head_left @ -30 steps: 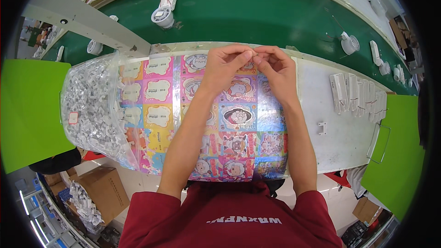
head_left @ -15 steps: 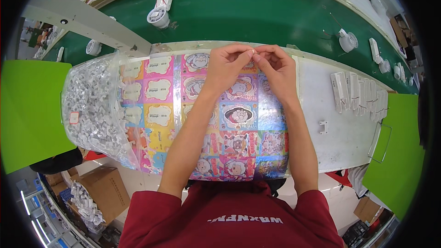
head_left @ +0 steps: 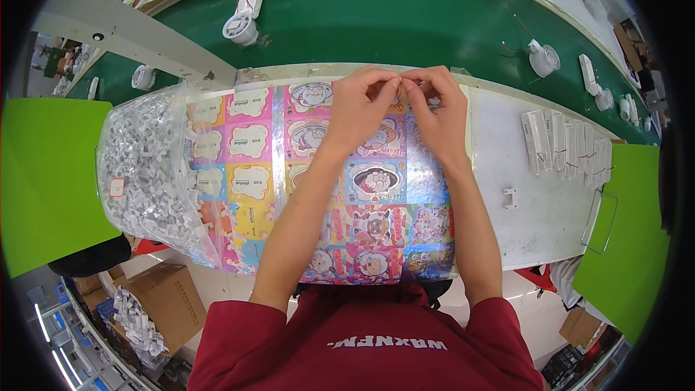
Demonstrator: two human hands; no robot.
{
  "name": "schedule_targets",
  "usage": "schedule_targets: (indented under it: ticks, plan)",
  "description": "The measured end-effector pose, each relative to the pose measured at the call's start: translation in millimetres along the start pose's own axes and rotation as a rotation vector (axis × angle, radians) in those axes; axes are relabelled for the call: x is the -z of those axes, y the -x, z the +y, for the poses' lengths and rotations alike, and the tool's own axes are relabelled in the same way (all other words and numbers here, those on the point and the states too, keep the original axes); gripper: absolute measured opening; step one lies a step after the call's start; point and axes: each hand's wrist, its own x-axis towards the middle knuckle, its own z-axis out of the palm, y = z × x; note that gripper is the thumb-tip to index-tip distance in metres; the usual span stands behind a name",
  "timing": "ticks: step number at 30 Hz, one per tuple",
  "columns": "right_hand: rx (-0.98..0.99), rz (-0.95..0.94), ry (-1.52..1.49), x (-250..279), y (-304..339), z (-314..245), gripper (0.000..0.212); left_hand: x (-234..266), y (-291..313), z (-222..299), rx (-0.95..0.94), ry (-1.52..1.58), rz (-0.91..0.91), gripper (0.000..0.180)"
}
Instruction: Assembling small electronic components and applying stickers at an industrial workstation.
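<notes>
My left hand (head_left: 360,107) and my right hand (head_left: 440,110) meet over the far edge of the table, fingertips pinched close together. Whatever sits between them is tiny and almost wholly covered by the fingers; its kind cannot be made out. Beneath my forearms lies a glossy sheet (head_left: 250,141) printed with colourful cartoon squares. To the left, a clear plastic bag (head_left: 148,166) full of small white plastic parts rests on the table. A single small white bracket-like part (head_left: 511,198) lies to the right of my right forearm.
Several white rectangular housings (head_left: 556,141) stand in a row at the right. Beyond the table runs a green conveyor belt (head_left: 376,14) carrying white round units (head_left: 240,29) with wires. A grey post (head_left: 137,29) rises at far left. Bright green panels (head_left: 54,181) flank the table.
The white units on the green belt have shifted slightly to the left. My fingers have changed their bend a little, still meeting at the tips in nearly the same place.
</notes>
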Motion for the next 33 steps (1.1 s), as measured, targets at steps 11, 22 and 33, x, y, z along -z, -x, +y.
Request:
schedule_targets:
  ticks: [11, 22, 33]
  plan:
    - [0.247, -0.055, 0.595, 1.9, -1.1, 10.0, 0.007, -5.1, 1.3, -1.3, -0.243, -0.443, 0.005, 0.01]
    - [0.14, -0.058, 0.358, 4.6, -0.3, 11.4, 0.004, -5.0, -0.2, -1.2, -0.09, -0.155, 0.029, 0.009]
    - [0.147, -0.07, 0.376, 3.8, -0.5, 11.5, 0.005, -4.0, -0.1, 0.2, -0.074, -0.16, -0.007, 0.006]
